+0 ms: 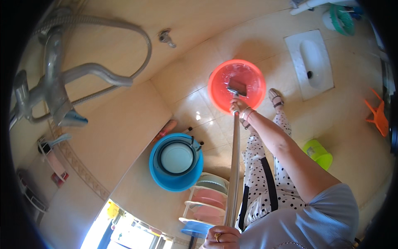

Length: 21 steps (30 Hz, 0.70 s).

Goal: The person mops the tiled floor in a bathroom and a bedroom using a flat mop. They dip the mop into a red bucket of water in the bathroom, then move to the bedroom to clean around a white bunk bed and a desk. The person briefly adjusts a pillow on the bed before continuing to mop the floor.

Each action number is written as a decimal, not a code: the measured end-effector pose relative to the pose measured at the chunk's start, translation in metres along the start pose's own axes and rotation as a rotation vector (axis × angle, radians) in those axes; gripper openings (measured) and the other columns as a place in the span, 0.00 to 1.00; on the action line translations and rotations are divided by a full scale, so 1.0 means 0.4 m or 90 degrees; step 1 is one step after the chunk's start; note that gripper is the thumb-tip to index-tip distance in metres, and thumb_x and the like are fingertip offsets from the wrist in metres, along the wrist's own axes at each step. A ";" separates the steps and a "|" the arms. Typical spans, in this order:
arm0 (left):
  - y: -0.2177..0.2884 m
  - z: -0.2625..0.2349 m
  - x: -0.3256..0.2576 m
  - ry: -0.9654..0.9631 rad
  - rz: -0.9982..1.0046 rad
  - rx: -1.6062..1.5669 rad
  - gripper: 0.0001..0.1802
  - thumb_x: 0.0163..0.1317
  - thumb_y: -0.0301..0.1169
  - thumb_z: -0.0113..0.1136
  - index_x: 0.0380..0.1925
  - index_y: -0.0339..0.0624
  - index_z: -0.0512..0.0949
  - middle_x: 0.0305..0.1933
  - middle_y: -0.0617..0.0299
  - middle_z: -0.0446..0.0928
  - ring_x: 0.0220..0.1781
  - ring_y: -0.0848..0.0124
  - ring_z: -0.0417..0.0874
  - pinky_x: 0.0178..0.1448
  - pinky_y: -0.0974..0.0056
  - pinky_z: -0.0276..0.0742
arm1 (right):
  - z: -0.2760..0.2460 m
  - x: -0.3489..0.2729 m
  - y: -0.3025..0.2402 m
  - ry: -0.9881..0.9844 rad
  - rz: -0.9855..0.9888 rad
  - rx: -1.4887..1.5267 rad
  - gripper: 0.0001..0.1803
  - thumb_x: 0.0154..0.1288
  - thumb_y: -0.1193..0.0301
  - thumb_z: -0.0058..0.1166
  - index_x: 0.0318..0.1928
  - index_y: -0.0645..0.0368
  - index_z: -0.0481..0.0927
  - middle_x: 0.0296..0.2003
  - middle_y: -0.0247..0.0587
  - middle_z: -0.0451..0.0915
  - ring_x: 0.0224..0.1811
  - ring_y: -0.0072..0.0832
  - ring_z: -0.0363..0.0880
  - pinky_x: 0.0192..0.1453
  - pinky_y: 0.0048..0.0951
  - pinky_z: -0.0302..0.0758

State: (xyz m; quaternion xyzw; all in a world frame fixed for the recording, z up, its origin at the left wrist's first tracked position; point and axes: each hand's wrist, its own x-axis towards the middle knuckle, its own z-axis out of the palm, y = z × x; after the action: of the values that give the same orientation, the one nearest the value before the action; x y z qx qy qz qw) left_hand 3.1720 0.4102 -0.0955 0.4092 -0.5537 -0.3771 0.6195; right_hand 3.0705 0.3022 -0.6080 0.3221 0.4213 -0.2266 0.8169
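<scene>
A long silver mop pole (234,166) runs from near my body down to a red basin (213,93) on the floor. My right hand (237,106) is wrapped round the pole low down, close to the basin's near rim. Further up, my left hand (224,238) grips the pole's upper part, a ring on one finger; its fingers are partly cut off by the lower edge. The dark, blocky mop head (237,87) is inside the basin, where water glistens around it. Whether it touches the bottom cannot be seen.
A squat toilet (315,62) lies beyond the basin, right. Blue basins (155,176) and a basin rack (188,203) stand left of my legs. A green bucket (318,154) and an orange stool (378,116) are at right. A shower tap (54,79) juts out upper left.
</scene>
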 end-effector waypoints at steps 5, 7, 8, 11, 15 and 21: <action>0.036 -0.036 -0.069 -0.029 -0.114 0.055 0.12 0.56 0.25 0.52 0.15 0.44 0.65 0.15 0.63 0.70 0.16 0.69 0.74 0.25 0.62 0.76 | 0.019 -0.075 0.082 -0.035 0.027 0.065 0.12 0.59 0.72 0.54 0.22 0.51 0.67 0.14 0.31 0.67 0.15 0.25 0.71 0.19 0.31 0.72; 0.018 -0.028 -0.094 0.015 -0.099 0.077 0.13 0.61 0.22 0.50 0.17 0.42 0.64 0.14 0.63 0.69 0.15 0.69 0.73 0.25 0.62 0.79 | 0.046 -0.196 0.168 -0.071 0.050 0.160 0.10 0.59 0.71 0.54 0.22 0.51 0.69 0.14 0.32 0.68 0.16 0.25 0.71 0.20 0.32 0.73; 0.021 -0.015 -0.106 0.047 -0.090 0.094 0.14 0.63 0.21 0.48 0.18 0.42 0.63 0.13 0.62 0.69 0.15 0.69 0.73 0.25 0.61 0.80 | 0.062 -0.249 0.217 -0.069 0.058 0.165 0.09 0.60 0.71 0.53 0.23 0.52 0.69 0.14 0.33 0.68 0.16 0.26 0.70 0.20 0.32 0.73; 0.006 0.048 -0.098 0.199 -0.062 0.025 0.16 0.67 0.26 0.50 0.18 0.42 0.63 0.13 0.63 0.68 0.14 0.71 0.69 0.23 0.61 0.78 | 0.133 -0.418 0.339 -0.007 0.035 0.120 0.08 0.60 0.72 0.53 0.25 0.54 0.70 0.15 0.36 0.69 0.15 0.29 0.69 0.20 0.33 0.73; 0.003 0.066 -0.120 0.182 -0.034 0.060 0.18 0.71 0.32 0.50 0.20 0.46 0.62 0.12 0.66 0.65 0.13 0.75 0.65 0.23 0.63 0.70 | 0.180 -0.575 0.432 0.007 -0.005 0.116 0.08 0.60 0.74 0.51 0.25 0.58 0.69 0.14 0.41 0.67 0.14 0.35 0.68 0.20 0.38 0.69; 0.029 0.089 -0.160 0.138 -0.073 0.078 0.16 0.71 0.31 0.51 0.22 0.46 0.63 0.15 0.65 0.68 0.18 0.72 0.71 0.35 0.56 0.75 | 0.135 -0.608 0.464 -0.115 0.038 0.136 0.10 0.60 0.73 0.51 0.22 0.56 0.67 0.14 0.40 0.66 0.14 0.34 0.66 0.20 0.34 0.68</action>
State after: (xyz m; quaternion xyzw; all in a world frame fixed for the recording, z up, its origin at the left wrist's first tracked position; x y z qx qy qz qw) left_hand 3.1300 0.4702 -0.1071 0.5157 -0.4812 -0.3306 0.6271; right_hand 3.0870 0.4157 -0.3190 0.3977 0.3101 -0.2740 0.8189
